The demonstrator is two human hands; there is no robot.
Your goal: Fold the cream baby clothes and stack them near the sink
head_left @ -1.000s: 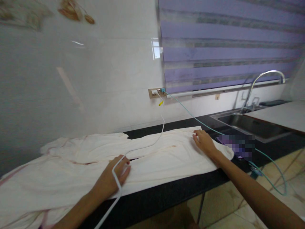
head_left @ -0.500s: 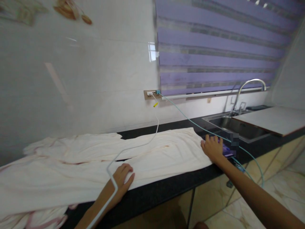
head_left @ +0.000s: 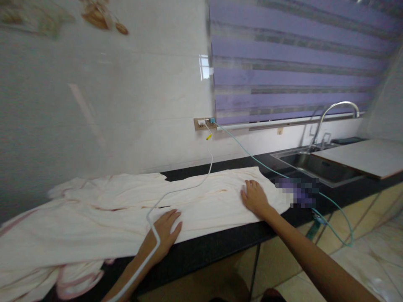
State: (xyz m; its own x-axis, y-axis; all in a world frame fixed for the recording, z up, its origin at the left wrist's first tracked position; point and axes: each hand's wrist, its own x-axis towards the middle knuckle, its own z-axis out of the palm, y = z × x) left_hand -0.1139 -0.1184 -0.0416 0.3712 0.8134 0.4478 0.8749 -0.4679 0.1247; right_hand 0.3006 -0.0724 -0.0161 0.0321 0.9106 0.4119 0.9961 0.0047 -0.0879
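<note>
A long white garment with pink trim [head_left: 204, 214] lies spread along the dark counter, one end bunched at the left. My left hand [head_left: 165, 235] rests on its front part, fingers stretched out and thumb apart. Further right, my right hand [head_left: 255, 199] lies on the cloth near the garment's right end, its fingers spread. A white cable [head_left: 176, 191] runs across the cloth and over my left forearm. Just beyond the garment's right end is a purple, pixelated item [head_left: 299, 195], its shape hard to make out.
A wall socket [head_left: 204, 123] holds a white plug and a teal plug. From it a teal cable [head_left: 242, 149] crosses the counter [head_left: 214, 251] and droops over the front edge. To the right are a sink [head_left: 327, 167], a tap [head_left: 319, 121] and a white board [head_left: 368, 157] partly over the basin.
My right hand has moved left, from the garment's right edge beside the purple item onto the cloth. My left hand stays nearly in place. The view has shifted slightly.
</note>
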